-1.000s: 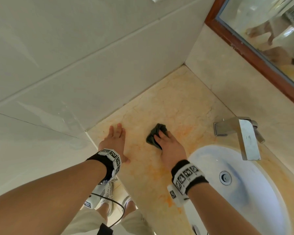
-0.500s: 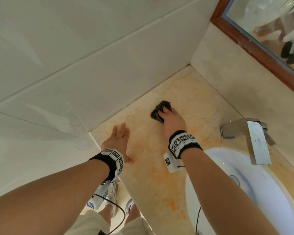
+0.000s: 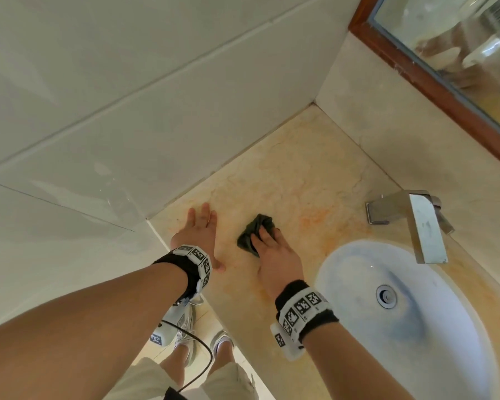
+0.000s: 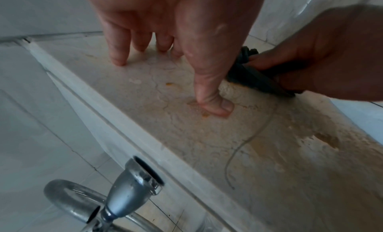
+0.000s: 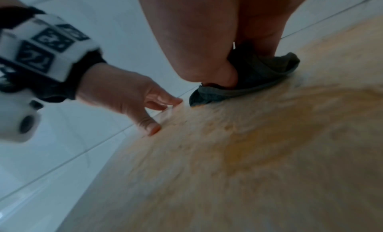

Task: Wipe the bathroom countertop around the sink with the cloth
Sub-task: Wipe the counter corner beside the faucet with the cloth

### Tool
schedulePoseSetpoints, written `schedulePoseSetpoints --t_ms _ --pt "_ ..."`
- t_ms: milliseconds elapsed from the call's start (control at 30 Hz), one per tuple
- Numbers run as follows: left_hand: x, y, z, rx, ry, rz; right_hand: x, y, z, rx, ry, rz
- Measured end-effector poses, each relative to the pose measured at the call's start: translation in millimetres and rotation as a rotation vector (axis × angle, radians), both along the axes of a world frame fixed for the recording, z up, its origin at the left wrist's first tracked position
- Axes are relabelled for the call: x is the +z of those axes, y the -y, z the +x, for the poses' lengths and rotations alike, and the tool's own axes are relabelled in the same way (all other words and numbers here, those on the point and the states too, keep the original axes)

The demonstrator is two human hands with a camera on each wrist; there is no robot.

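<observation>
Dark crumpled cloth [image 3: 254,230] pinched under right hand [image 3: 274,255] on marble countertop [image 3: 306,174]; left hand [image 3: 198,232] flat, fingers straight.

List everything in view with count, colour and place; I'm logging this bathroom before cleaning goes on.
countertop: one, beige marble with orange stains, in the corner left of the sink
sink: one, white, round, set in the countertop at right
drain: one, silver, in the sink bottom
tap: one, silver, square, behind the sink
cloth: one, dark grey, bunched, on the countertop under the right hand
mirror: one, brown wooden frame, upper right wall
wall tiles: several, white, left of the countertop
shoes: two, pale, on the floor below
shorts: one pair, beige, bottom edge
left hand: one, flat on the countertop, fingers straight
right hand: one, fingers pressing the cloth down
</observation>
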State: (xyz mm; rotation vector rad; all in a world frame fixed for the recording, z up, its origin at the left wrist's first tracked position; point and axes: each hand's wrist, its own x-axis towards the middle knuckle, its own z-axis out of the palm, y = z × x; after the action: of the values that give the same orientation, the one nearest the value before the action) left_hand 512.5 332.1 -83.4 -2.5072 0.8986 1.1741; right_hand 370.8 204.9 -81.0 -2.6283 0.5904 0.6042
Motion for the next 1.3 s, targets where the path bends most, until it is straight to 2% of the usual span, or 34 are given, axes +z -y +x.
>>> schedulePoseSetpoints --t_ms 200,467,633,800,1100,1167,1300 --pt "0.2 0.8 0.8 -0.002 0.006 -0.001 -0.3 6.5 9.9 0.025 0.016 -0.014" --pt "-1.9 1.8 2.9 -0.012 0.006 0.025 -8.7 70.3 105.7 0.075 0.041 -0.087" --pt "-1.2 1.6 2.8 -0.02 0.008 0.036 -10.2 97.6 128.3 0.014 0.036 -0.065" --pt "0.3 2.1 2.9 -0.027 0.011 0.034 -7.3 89.8 104.4 -0.034 0.011 -0.042" --pt "2.6 2.0 2.7 -0.035 0.011 0.019 5.4 22.1 -28.7 -0.114 -0.018 0.028" --pt "3.6 2.1 2.0 -0.041 0.021 0.026 5.1 19.1 -33.1 -0.112 -0.018 0.032" --pt "5.6 6.1 0.7 -0.034 0.039 0.032 4.0 34.4 -7.0 -0.114 0.0 0.012"
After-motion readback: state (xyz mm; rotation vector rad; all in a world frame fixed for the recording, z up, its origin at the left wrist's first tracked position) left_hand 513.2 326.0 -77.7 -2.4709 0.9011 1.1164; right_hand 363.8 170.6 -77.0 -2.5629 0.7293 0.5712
